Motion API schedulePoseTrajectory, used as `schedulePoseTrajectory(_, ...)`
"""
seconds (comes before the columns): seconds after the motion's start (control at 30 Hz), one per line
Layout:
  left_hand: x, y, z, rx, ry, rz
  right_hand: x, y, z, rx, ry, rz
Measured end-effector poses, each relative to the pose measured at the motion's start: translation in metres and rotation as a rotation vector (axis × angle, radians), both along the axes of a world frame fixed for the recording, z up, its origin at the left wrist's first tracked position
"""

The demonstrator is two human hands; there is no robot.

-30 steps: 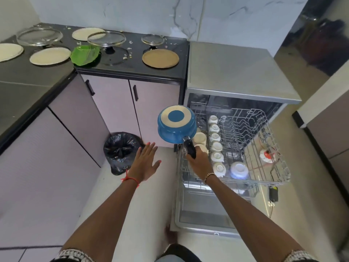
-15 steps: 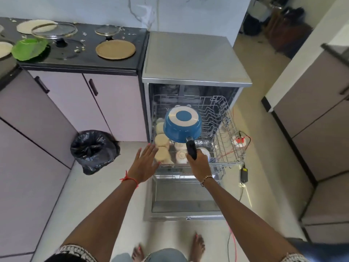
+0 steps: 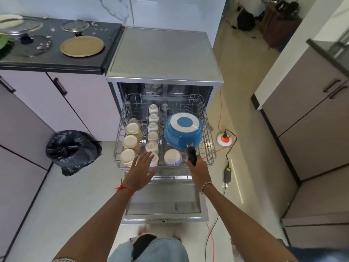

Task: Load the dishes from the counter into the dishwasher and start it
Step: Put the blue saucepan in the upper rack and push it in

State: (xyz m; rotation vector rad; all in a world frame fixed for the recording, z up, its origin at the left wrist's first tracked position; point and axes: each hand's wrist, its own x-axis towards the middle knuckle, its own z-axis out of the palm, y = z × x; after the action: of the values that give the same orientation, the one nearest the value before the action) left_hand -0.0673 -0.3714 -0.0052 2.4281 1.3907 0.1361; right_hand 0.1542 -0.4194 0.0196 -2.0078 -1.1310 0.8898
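Observation:
My right hand (image 3: pixel 197 168) grips the black handle of a blue saucepan (image 3: pixel 182 130), held upside down over the right side of the pulled-out upper rack (image 3: pixel 208 140) of the open dishwasher (image 3: pixel 164 53). My left hand (image 3: pixel 140 172) hovers flat with fingers spread over the rack's front edge, holding nothing. Several white cups (image 3: pixel 153 127) and glasses (image 3: pixel 130 141) stand inverted in the rack's left and middle rows, and a white bowl (image 3: pixel 172 156) sits at the front. On the black counter (image 3: pixel 56 59) lie a tan plate (image 3: pixel 82 46) and glass lids (image 3: pixel 75 26).
The dishwasher door (image 3: pixel 163 202) lies open flat in front of my feet. A black bin bag (image 3: pixel 70 150) stands on the floor to the left. An orange cable and power adapter (image 3: pixel 227 173) run along the floor at the right, beside brown cabinets (image 3: pixel 306 129).
The view has swung right and closer to the dishwasher. My right hand has carried the saucepan rightward and lower over the rack's right side; my left hand moved forward over the rack's front.

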Motion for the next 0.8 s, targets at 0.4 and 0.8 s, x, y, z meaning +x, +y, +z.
schedulePoseTrajectory(0.4, 0.015, 0.046, -0.016, -0.043, 0.019, 0.022, 0.028, 0.046, -0.019, -0.047, -0.006, -0.011)
schedulePoseTrajectory(0.8, 0.001, 0.163, -0.03, -0.079, 0.101, -0.052, 0.026, 0.141, -0.034, -0.088, -0.038, -0.1)
